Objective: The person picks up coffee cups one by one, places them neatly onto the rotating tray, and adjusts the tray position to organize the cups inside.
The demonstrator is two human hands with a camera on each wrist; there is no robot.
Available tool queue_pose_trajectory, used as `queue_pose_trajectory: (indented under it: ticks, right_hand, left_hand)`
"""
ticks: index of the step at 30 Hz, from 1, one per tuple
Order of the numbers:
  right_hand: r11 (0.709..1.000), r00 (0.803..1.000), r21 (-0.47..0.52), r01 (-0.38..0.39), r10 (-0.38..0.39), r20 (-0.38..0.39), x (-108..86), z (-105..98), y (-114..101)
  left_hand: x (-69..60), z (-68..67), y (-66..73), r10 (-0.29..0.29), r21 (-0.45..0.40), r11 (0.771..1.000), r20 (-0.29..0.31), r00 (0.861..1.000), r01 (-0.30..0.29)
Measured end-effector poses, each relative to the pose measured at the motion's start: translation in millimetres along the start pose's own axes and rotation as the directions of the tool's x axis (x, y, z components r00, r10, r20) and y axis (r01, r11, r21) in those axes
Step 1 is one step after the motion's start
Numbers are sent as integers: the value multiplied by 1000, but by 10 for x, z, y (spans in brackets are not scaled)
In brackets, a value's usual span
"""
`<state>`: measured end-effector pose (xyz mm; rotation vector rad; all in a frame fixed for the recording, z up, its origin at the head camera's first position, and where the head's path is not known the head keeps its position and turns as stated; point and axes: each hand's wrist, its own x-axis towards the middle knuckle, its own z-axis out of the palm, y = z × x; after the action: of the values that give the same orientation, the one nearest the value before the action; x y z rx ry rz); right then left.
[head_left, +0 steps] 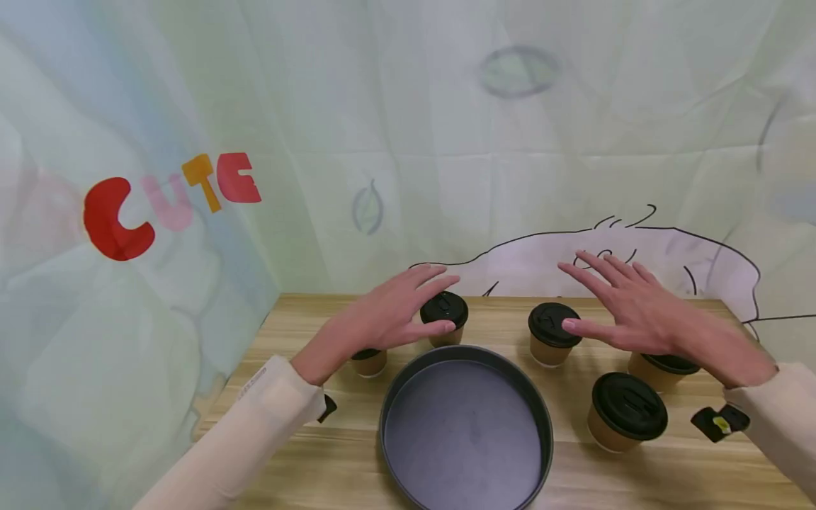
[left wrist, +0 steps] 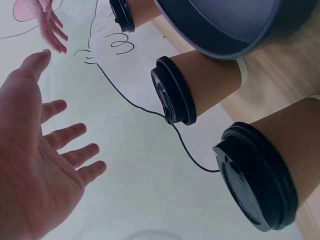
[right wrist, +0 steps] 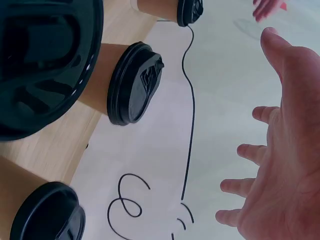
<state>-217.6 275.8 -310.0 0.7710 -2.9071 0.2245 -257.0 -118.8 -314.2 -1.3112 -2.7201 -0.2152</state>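
Observation:
My left hand (head_left: pixel 389 312) hovers over the left side of the table, fingers extended and holding nothing. Below and beyond it are two lidded paper cups, one black-lidded cup (head_left: pixel 445 310) at the back and another cup (head_left: pixel 369 363) partly hidden by the hand. My right hand (head_left: pixel 644 312) is raised on the other side, fingers spread and palm bare. Near its thumb stands a brown cup (head_left: pixel 552 333); a further cup (head_left: pixel 663 370) is partly covered by the wrist. A round dark grey pan (head_left: pixel 468 354) sits between the hands.
A larger-looking cup (head_left: pixel 625 411) stands upright right of the pan. The wooden table (head_left: pixel 299 453) ends at a printed cloth backdrop (head_left: pixel 408 142), which also covers the left side and bears coloured letters (head_left: pixel 119 219).

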Motion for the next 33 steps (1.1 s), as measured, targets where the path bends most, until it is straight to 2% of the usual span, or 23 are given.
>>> queue_pose_trajectory:
  ticks: [2,7,11,16,18,24,27,33]
  right_hand:
    - [1000,1000,7,-6,6,0,-51,-4,24]
    - [1000,1000,5,3,-3,-18,-204,2,77]
    - [999,996,-10,41,-41,-76,-338,41,90]
    - [999,991,12,51,-49,-121,-513,119,64]
    - [998,989,22,51,-48,-138,-579,147,48]
    - [996,977,14,89,-85,-196,-730,222,-1]
    - [996,977,16,89,-84,-194,-805,251,-33]
    - [997,981,29,77,-71,-183,-973,305,-98]
  left_hand:
    - [-102,4,30,5,-22,1000,-14,1000,-6]
    - [-367,66,94,-57,-93,994,9,998,58]
    - [-563,161,128,-70,-143,987,0,998,69]
    - [-769,305,151,-77,-225,971,5,997,76]
    - [-828,373,149,-82,-260,962,17,996,84]
    - [-979,572,114,-142,-288,946,53,988,151]
    - [-1039,665,97,-164,-304,937,53,985,172]
    - [-1106,830,61,-185,-391,899,74,980,200]
